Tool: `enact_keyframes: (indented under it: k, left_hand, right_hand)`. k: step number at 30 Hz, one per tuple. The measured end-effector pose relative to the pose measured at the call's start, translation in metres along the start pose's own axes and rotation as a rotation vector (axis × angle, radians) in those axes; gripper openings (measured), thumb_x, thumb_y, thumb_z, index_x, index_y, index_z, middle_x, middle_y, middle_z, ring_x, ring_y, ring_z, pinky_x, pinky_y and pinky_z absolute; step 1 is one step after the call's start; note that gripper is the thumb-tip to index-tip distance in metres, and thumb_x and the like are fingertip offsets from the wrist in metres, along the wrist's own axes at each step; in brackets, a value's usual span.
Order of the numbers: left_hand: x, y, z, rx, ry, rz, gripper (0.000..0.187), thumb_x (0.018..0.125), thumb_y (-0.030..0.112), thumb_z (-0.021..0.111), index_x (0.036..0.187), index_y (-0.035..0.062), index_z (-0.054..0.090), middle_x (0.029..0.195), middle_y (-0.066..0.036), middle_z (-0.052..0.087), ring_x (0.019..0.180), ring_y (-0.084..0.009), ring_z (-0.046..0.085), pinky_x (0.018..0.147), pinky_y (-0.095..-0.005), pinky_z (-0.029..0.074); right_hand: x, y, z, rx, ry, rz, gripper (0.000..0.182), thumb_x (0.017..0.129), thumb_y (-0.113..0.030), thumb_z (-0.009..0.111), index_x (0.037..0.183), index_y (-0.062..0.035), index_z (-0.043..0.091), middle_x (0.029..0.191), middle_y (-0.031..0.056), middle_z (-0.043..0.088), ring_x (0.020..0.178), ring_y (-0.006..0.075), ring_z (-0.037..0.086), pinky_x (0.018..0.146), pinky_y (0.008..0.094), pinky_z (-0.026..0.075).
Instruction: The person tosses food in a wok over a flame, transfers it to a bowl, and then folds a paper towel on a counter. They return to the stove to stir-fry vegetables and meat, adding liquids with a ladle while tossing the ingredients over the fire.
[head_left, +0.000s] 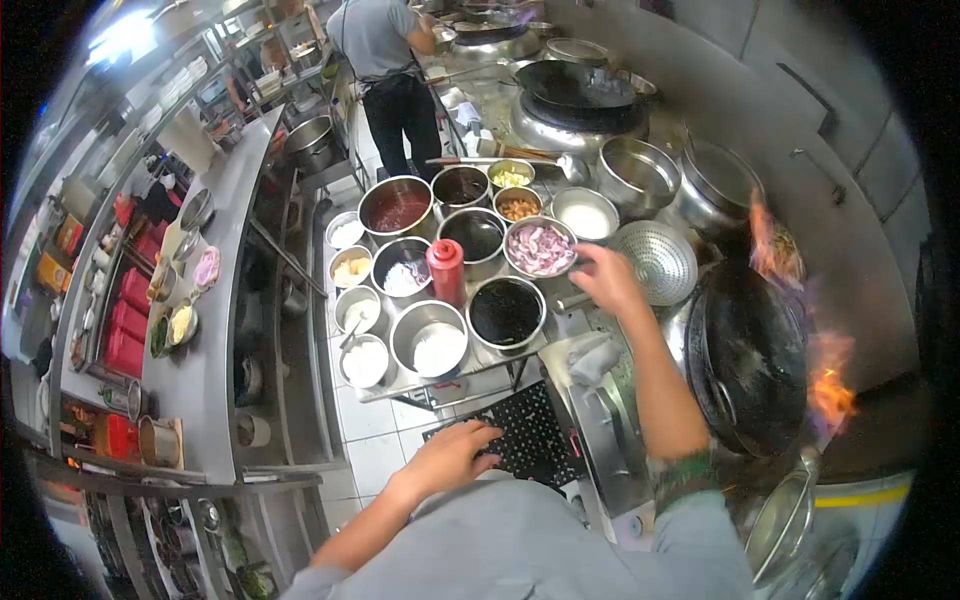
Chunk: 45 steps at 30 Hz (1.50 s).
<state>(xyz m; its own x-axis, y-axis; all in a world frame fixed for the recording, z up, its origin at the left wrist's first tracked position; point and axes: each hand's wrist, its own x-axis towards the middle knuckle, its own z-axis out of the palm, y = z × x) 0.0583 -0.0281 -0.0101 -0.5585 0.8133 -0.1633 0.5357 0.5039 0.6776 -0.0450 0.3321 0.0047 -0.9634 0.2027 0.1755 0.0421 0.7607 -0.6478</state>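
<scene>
My right hand (607,280) is at the right rim of a metal bowl of sliced purple-pink onion (540,248). Its fingers are partly stretched out, and nothing shows in them. My left hand (450,458) hangs in front of my body with fingers apart, holding nothing. Near the onion bowl stand a red squeeze bottle (446,273), a pot of dark sauce (507,312) and a bowl of white liquid (585,215). A perforated metal strainer (655,262) lies just right of my right hand.
A large black wok (755,350) sits on the right burner, with flames (832,385) beside it. Farther back are another wok (575,88) and a ladle (572,168). A co-worker (385,80) stands ahead. A steel counter (215,370) runs along the left.
</scene>
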Motion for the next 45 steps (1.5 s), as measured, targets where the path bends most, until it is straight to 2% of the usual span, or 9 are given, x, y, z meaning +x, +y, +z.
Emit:
enact_keyframes:
  k: [6,12,17,21,25,28,32,36,45]
  left_hand:
    - [-0.108,-0.092,-0.018,-0.070,0.291,-0.400,0.038,0.090,0.023,0.073,0.123,0.0050,0.066,0.120,-0.018,0.065,0.113,-0.0380,0.062,0.096,-0.0431,0.050]
    - [-0.183,-0.177,-0.013,-0.154,0.411,-0.677,0.042,0.090,0.024,0.073,0.126,0.0044,0.065,0.124,-0.021,0.066,0.120,-0.0386,0.060,0.102,-0.0439,0.048]
    - [-0.170,-0.200,-0.027,-0.148,0.398,-0.648,0.041,0.090,0.025,0.073,0.126,0.0055,0.065,0.126,-0.020,0.065,0.120,-0.0389,0.060,0.101,-0.0438,0.048]
    - [-0.143,-0.184,-0.046,-0.063,0.445,-0.578,0.039,0.088,0.022,0.074,0.123,0.0050,0.066,0.119,-0.019,0.067,0.112,-0.0392,0.063,0.095,-0.0441,0.050]
    - [-0.131,-0.180,-0.044,-0.074,0.461,-0.577,0.039,0.087,0.021,0.074,0.121,0.0040,0.067,0.118,-0.020,0.067,0.110,-0.0395,0.064,0.093,-0.0442,0.052]
    - [-0.135,-0.182,-0.031,-0.068,0.426,-0.563,0.039,0.087,0.021,0.075,0.121,0.0033,0.068,0.118,-0.020,0.067,0.110,-0.0392,0.064,0.093,-0.0438,0.052]
    - [-0.133,-0.174,-0.022,-0.079,0.406,-0.596,0.038,0.087,0.021,0.075,0.120,0.0025,0.068,0.118,-0.020,0.067,0.109,-0.0390,0.064,0.093,-0.0435,0.052]
    - [-0.117,-0.169,-0.023,-0.077,0.411,-0.561,0.039,0.087,0.021,0.075,0.121,0.0025,0.067,0.118,-0.019,0.067,0.110,-0.0386,0.064,0.094,-0.0432,0.052]
    - [-0.088,-0.162,-0.028,-0.055,0.434,-0.497,0.040,0.088,0.020,0.074,0.123,0.0027,0.066,0.120,-0.019,0.067,0.112,-0.0383,0.063,0.095,-0.0433,0.051]
  right_hand:
    - [0.137,0.053,0.112,-0.583,-0.307,-0.002,0.060,0.066,-0.017,0.082,0.124,-0.0092,0.067,0.108,0.0204,0.072,0.104,0.0372,0.068,0.091,0.0443,0.054]
    - [0.162,0.074,0.108,-0.222,-0.327,0.242,0.070,0.060,-0.021,0.088,0.126,-0.0116,0.067,0.110,0.0196,0.072,0.102,0.0366,0.069,0.092,0.0415,0.054]
    - [0.140,0.039,0.124,-0.471,-0.257,-0.024,0.069,0.062,-0.027,0.087,0.127,-0.0144,0.067,0.113,0.0199,0.069,0.109,0.0385,0.066,0.096,0.0436,0.053]
    - [0.151,0.059,0.142,-0.545,-0.245,0.028,0.049,0.069,-0.021,0.078,0.117,-0.0156,0.070,0.112,0.0159,0.067,0.111,0.0360,0.064,0.092,0.0423,0.053]
    - [0.152,0.071,0.131,-0.485,-0.191,-0.107,0.039,0.070,-0.015,0.074,0.109,-0.0117,0.072,0.095,0.0177,0.071,0.095,0.0382,0.069,0.085,0.0442,0.055]
    - [0.152,0.080,0.113,-0.294,-0.134,0.022,0.035,0.071,-0.013,0.076,0.106,-0.0071,0.070,0.083,0.0172,0.071,0.086,0.0345,0.072,0.079,0.0439,0.058]
    - [0.143,0.073,0.093,0.565,-0.087,0.354,0.022,0.086,-0.008,0.076,0.106,-0.0028,0.066,0.096,0.0052,0.070,0.081,0.0177,0.070,0.065,0.0308,0.061]
    - [0.136,0.079,0.082,1.064,0.004,0.511,0.022,0.090,-0.008,0.073,0.110,-0.0072,0.064,0.102,0.0061,0.071,0.087,0.0194,0.072,0.063,0.0300,0.061]
    - [0.048,0.079,-0.075,1.227,0.290,0.235,0.034,0.090,-0.011,0.074,0.121,-0.0066,0.060,0.109,0.0064,0.069,0.094,0.0161,0.070,0.067,0.0256,0.061]
